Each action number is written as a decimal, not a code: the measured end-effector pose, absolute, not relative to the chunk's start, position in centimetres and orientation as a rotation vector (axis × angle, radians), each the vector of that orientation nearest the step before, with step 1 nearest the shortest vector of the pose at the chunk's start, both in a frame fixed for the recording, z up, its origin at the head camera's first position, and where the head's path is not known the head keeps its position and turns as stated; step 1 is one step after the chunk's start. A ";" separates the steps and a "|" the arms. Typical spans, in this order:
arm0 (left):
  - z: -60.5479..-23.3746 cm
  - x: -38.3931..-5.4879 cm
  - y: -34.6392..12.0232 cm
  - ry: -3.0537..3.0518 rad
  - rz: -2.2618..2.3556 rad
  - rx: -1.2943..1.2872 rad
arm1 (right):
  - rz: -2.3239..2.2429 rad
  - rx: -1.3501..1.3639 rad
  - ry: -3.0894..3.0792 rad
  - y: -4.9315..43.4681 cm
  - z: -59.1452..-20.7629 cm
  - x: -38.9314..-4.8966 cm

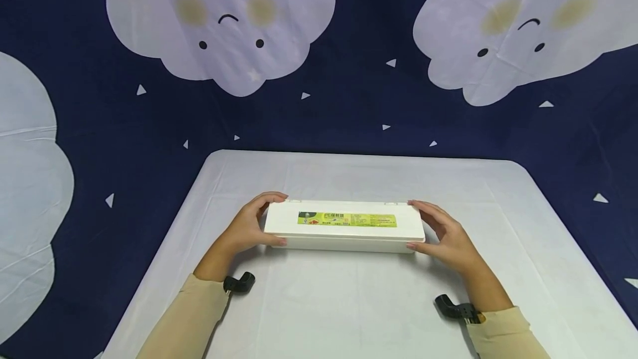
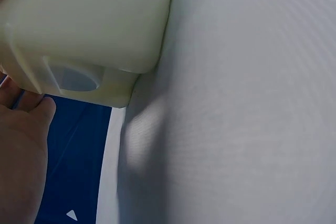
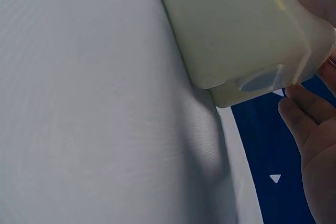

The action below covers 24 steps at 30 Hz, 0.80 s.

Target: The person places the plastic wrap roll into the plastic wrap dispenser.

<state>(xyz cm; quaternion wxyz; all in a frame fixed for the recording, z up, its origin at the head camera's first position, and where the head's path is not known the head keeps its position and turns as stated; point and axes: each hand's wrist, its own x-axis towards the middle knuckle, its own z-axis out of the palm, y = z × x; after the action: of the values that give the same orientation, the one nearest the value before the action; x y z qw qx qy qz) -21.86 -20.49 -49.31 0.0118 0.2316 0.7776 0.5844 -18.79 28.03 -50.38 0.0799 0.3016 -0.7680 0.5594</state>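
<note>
A long white cling film box [image 1: 349, 241] with a yellow-green label [image 1: 347, 219] lies crosswise on the white table. At its left end my left hand [image 1: 247, 227] grips it, thumb on the front and fingers at the back edge. My right hand [image 1: 447, 238] holds the opposite end in the same way. The lid looks closed, so whatever is inside is hidden. In the left wrist view the box's end [image 2: 79, 82] shows a rounded opening, with the left fingers behind it. A similar opening appears on the end [image 3: 262, 80] in the right wrist view, beside the right fingers.
The white-covered table [image 1: 359, 303] has rounded far corners. Behind it hangs a dark blue cloth [image 1: 349, 121] with clouds and small triangles. Black wrist devices [image 1: 240, 283] sit at both beige cuffs, just above the tabletop.
</note>
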 end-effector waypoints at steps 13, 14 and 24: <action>-49.6 -22.1 -20.9 2.433 1.760 0.766 | 1.524 0.879 -2.377 28.2 -50.8 -18.9; -49.6 -22.1 -21.0 2.431 1.739 0.762 | 1.524 0.876 -2.386 28.2 -50.8 -18.9; -49.5 -22.2 -21.1 2.419 1.597 0.758 | 1.552 0.870 -2.377 28.3 -50.9 -18.7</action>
<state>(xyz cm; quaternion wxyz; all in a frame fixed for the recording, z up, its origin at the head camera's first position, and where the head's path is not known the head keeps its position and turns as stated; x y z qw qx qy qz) -22.16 -21.08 -49.47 0.0725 0.2523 0.8053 0.5316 -18.68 28.30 -50.92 0.0861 0.2918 -0.7977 0.5207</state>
